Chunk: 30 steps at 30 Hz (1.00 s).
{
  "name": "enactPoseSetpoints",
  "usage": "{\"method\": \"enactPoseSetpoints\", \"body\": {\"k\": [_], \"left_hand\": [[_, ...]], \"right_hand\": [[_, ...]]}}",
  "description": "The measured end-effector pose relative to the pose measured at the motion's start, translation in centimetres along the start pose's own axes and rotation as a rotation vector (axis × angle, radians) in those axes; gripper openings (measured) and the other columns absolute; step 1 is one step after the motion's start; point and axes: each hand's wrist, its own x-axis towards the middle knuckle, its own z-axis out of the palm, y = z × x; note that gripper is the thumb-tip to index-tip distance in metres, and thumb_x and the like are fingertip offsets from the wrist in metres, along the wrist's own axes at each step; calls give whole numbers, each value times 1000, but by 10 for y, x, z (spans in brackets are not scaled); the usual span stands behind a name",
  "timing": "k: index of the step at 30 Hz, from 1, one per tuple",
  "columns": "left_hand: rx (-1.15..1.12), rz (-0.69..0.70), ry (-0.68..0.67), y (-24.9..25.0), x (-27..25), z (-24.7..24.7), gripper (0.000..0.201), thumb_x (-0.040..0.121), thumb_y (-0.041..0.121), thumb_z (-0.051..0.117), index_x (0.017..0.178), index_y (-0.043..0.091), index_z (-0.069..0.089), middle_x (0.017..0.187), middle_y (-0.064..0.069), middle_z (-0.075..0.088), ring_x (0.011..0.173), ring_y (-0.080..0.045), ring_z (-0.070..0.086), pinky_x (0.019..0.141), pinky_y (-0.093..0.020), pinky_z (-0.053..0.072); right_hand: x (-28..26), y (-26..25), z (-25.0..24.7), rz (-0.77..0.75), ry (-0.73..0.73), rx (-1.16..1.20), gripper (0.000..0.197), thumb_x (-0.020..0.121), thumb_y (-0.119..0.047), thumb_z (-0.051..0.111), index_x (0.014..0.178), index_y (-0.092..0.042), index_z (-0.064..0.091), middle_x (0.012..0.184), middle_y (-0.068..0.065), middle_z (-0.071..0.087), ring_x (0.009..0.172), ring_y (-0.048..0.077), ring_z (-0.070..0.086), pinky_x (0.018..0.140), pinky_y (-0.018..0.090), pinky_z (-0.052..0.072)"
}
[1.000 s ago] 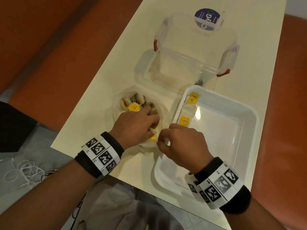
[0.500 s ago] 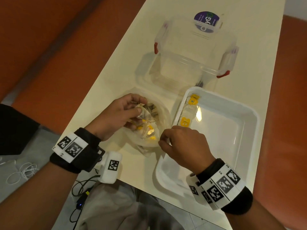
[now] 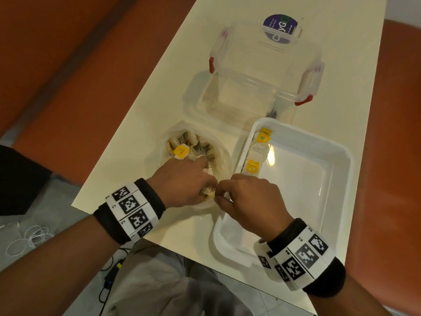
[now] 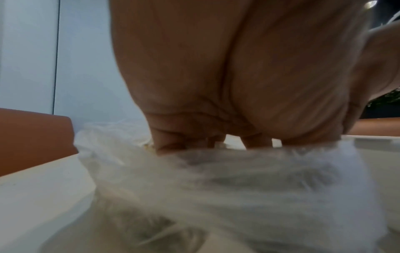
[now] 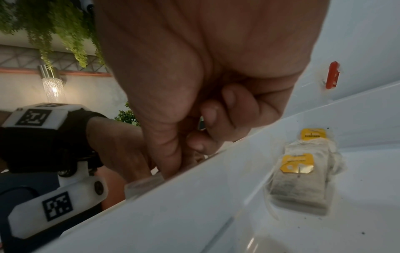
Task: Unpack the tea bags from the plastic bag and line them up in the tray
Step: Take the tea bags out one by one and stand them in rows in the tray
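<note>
My left hand (image 3: 182,182) is down inside the mouth of the plastic bag (image 3: 224,160), fingers curled among the tea bags (image 3: 193,148); something pale and yellow shows at the fingertips, but I cannot tell whether they have closed on a tea bag. From the left wrist I see only palm and blurred plastic. My right hand (image 3: 248,197) is curled tight, thumb and fingers (image 5: 213,111) pinching the near edge of the plastic bag just beside the left wall of the tray (image 3: 337,179). The bag sits on the table (image 3: 141,137), touching the tray's left side. Two tea bags with yellow tags (image 5: 297,164) lie in a line along the tray's left wall. A clear lidded box (image 3: 266,71) stands beyond both.
</note>
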Motion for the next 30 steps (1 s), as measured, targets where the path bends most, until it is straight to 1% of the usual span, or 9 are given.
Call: {"method": "enactPoseSetpoints", "body": {"k": [4, 7, 11, 15, 17, 19, 22, 26, 30], "left_hand": [[24, 2, -12, 2, 1, -1, 31, 93, 44, 53, 123, 40, 57, 131, 0, 43, 104, -21, 56, 55, -29, 26], [-55, -6, 27, -3, 1, 3, 20, 92, 43, 58, 110, 35, 61, 125, 4, 45, 90, -16, 49, 59, -30, 34], [-385, -44, 27, -21, -1, 7, 16, 86, 46, 68, 95, 35, 61, 104, 13, 52, 88, -12, 55, 70, -36, 48], [-717, -110, 121, -35, -8, 2, 22, 85, 42, 72, 78, 34, 54, 76, 15, 60, 66, 1, 55, 57, -21, 38], [-841, -146, 162, -42, -11, -2, 20, 86, 39, 72, 79, 33, 55, 78, 13, 61, 63, -1, 57, 56, -19, 42], [-1009, -182, 205, -46, -14, -8, 16, 88, 34, 72, 83, 29, 57, 83, 10, 64, 67, -8, 63, 57, -26, 54], [-1286, -213, 271, -48, -19, -19, 15, 89, 27, 69, 88, 18, 58, 77, 11, 64, 68, -8, 63, 57, -25, 54], [-1583, -190, 290, -39, -24, -33, 15, 83, 25, 69, 86, 16, 57, 79, -2, 61, 66, -14, 63, 54, -24, 50], [-1740, -123, 206, -27, -21, -35, 18, 86, 20, 75, 79, 20, 58, 77, -1, 61, 60, -14, 61, 53, -23, 48]], "right_hand": [[0, 1, 2, -9, 2, 5, 23, 99, -48, 46, 107, -39, 66, 89, -11, 53, 77, 16, 57, 56, 27, 40], [0, 3, 3, -9, 19, 1, 24, 99, -48, 46, 104, -38, 67, 86, -12, 51, 74, 15, 55, 55, 26, 39], [0, 4, 4, -5, 30, 1, 24, 98, -48, 46, 103, -37, 67, 87, -12, 53, 75, 15, 57, 55, 26, 40], [-1, 3, 2, -2, 24, 5, 24, 98, -47, 46, 103, -36, 67, 89, -11, 56, 79, 17, 59, 60, 29, 47], [-1, 2, 1, -1, 30, 3, 25, 99, -46, 46, 103, -36, 68, 91, -11, 58, 80, 17, 60, 58, 28, 43], [-1, 2, 1, -6, 32, 7, 25, 99, -46, 46, 104, -35, 68, 94, -11, 59, 81, 16, 60, 58, 27, 40], [0, 3, 2, -12, 42, 45, 25, 99, -49, 47, 106, -36, 67, 95, -13, 59, 84, 15, 60, 63, 29, 46], [-2, 11, -7, 19, 130, 276, 37, 86, -70, 53, 107, -40, 63, 85, -16, 53, 78, 4, 54, 65, 27, 45], [-7, 18, -26, 109, 331, 773, 56, 73, -74, 55, 116, -38, 61, 99, -17, 61, 79, 5, 59, 71, 21, 50]]}}
